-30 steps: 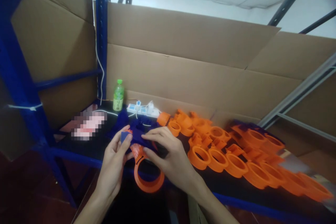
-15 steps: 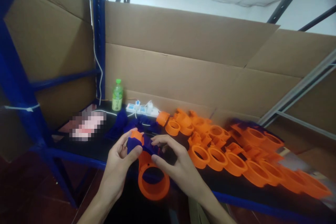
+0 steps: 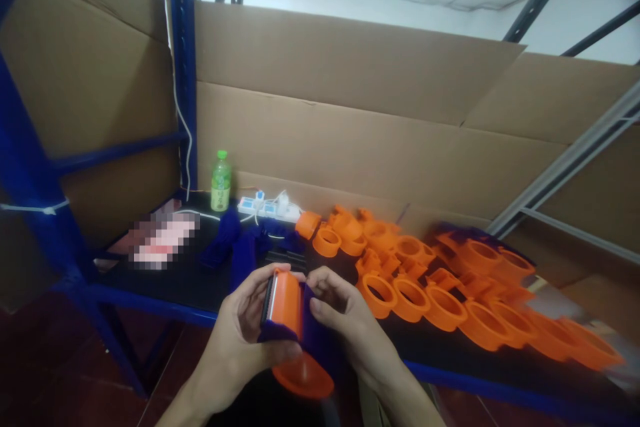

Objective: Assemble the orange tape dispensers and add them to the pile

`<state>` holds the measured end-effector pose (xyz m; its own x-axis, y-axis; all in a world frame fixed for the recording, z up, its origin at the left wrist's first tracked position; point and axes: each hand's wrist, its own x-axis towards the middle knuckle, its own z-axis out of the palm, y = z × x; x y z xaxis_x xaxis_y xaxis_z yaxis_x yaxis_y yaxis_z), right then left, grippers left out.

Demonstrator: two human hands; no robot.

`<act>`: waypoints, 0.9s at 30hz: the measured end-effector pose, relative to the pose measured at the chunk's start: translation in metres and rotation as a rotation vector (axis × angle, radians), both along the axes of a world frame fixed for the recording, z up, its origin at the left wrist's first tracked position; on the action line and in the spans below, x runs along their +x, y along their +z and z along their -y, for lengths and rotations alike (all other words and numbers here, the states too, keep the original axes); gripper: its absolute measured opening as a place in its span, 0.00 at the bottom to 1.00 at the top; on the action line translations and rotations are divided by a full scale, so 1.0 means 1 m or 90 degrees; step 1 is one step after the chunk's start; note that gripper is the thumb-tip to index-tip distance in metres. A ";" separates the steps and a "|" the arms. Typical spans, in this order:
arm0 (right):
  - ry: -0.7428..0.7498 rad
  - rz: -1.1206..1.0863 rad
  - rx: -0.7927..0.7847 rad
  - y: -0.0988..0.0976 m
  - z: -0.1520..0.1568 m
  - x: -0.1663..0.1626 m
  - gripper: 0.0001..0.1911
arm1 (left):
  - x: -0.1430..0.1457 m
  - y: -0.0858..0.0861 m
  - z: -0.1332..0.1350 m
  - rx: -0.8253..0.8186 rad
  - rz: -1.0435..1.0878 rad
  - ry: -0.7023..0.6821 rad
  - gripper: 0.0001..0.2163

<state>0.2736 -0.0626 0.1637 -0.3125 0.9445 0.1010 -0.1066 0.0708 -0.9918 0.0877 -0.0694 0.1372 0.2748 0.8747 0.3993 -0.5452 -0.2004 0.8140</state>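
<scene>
Between my hands is a tape dispenser (image 3: 287,307) made of orange and dark blue plastic, with a dark toothed edge and a pale strip along its left side. My left hand (image 3: 233,340) is closed round its left side, the thumb lying across the blue lower part. On the other side my right hand (image 3: 350,320) grips the blue part with bent fingers and thumb. The dispenser's orange ring (image 3: 305,377) hangs below, tilted so that its opening hardly shows. Part of the blue piece is hidden behind my right fingers.
Several orange ring-shaped parts (image 3: 440,307) stand in rows on the dark shelf to the right. Blue parts (image 3: 225,237), a power strip (image 3: 273,207) and a green bottle (image 3: 221,183) are at the back left. A blue post (image 3: 183,80) rises behind; cardboard (image 3: 325,127) walls the back.
My hands have turned the tape dispenser, so its toothed edge now faces up and left and the ring appears edge-on. My right fingers have closed in on the blue part.
</scene>
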 end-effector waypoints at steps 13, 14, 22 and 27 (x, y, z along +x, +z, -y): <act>-0.178 0.348 0.300 0.003 0.020 0.003 0.17 | 0.016 0.003 0.003 -0.183 0.032 0.175 0.32; -0.192 0.412 0.352 0.000 0.027 0.004 0.24 | 0.019 0.001 0.001 -0.211 0.046 0.213 0.32; -0.247 0.710 0.522 -0.019 0.050 0.037 0.40 | 0.037 -0.011 0.000 -0.250 0.071 0.180 0.33; -0.502 0.784 0.493 0.024 0.002 0.145 0.31 | 0.050 -0.023 -0.004 -0.196 0.068 0.157 0.29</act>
